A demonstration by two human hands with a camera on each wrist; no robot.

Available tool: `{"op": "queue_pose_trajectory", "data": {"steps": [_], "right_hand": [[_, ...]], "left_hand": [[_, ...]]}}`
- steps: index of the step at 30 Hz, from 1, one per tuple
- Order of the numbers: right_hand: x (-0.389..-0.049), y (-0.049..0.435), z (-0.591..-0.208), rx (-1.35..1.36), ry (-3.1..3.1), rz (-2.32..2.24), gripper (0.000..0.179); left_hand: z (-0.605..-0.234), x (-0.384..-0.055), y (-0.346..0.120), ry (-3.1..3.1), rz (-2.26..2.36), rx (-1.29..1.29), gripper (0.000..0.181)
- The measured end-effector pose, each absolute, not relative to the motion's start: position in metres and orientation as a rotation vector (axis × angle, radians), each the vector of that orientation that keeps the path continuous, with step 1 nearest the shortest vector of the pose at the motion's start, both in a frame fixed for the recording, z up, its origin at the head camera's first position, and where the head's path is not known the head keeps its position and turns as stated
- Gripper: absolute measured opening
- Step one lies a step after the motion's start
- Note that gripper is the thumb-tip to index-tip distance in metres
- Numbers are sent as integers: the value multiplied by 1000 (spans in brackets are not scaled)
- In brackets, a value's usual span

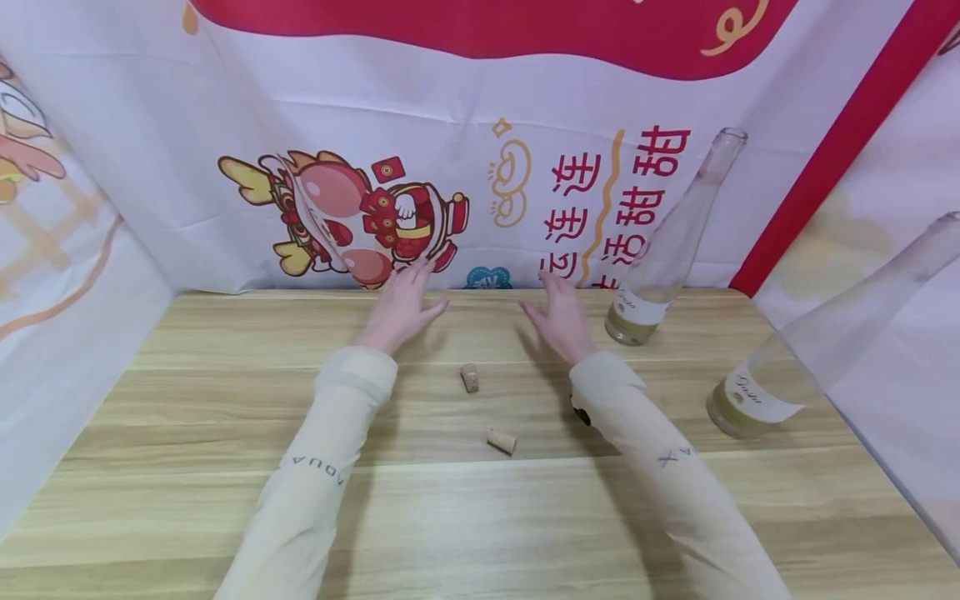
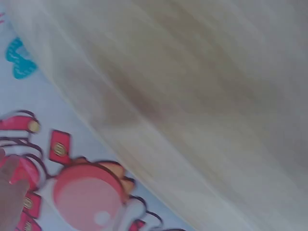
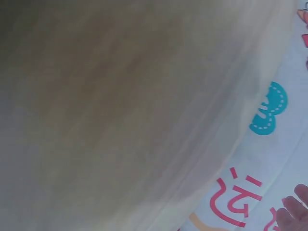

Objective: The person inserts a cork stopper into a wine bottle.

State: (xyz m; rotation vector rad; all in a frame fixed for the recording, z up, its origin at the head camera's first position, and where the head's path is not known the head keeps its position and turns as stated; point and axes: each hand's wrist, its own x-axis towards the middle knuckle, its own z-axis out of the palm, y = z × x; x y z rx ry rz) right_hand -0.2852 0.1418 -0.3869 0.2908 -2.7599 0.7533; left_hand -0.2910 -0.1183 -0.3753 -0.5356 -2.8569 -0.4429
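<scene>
Near the back of the wooden table, my left hand (image 1: pixel 401 308) reaches forward with its fingers extended and thumb spread, holding nothing. My right hand (image 1: pixel 561 319) mirrors it across a gap, also with nothing in its fingers. One cork (image 1: pixel 469 377) lies between the forearms, and a second cork (image 1: pixel 502 441) lies on its side nearer the front. Just right of my right hand stands a clear glass bottle (image 1: pixel 652 275) with a white label and pale liquid at the bottom. The wrist views catch only fingertips of the left hand (image 2: pixel 12 192) and right hand (image 3: pixel 294 211).
Another clear bottle (image 1: pixel 780 375) of the same kind stands near the table's right edge. A white printed cloth (image 1: pixel 337 100) with cartoon figures and red characters hangs behind the wooden table (image 1: pixel 187 433). More printed cloth hangs at both sides.
</scene>
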Motion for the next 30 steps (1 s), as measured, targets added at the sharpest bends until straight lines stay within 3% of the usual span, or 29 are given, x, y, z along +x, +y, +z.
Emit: {"op": "queue_pose_trajectory", "data": {"steps": [8,18,30], "right_hand": [[-271,161,-359,269,-2672,831,59],[-264,186,-333,325,-2208,859,41],[-259,215,-299,18,-1876,952,35]], "left_hand": [[-363,-293,-77,-2883,-617,-660,69],[-357,-298,-21,-2876,-779,-720,72],[-351,-301,47,-2827,-1117,-769,80]]}}
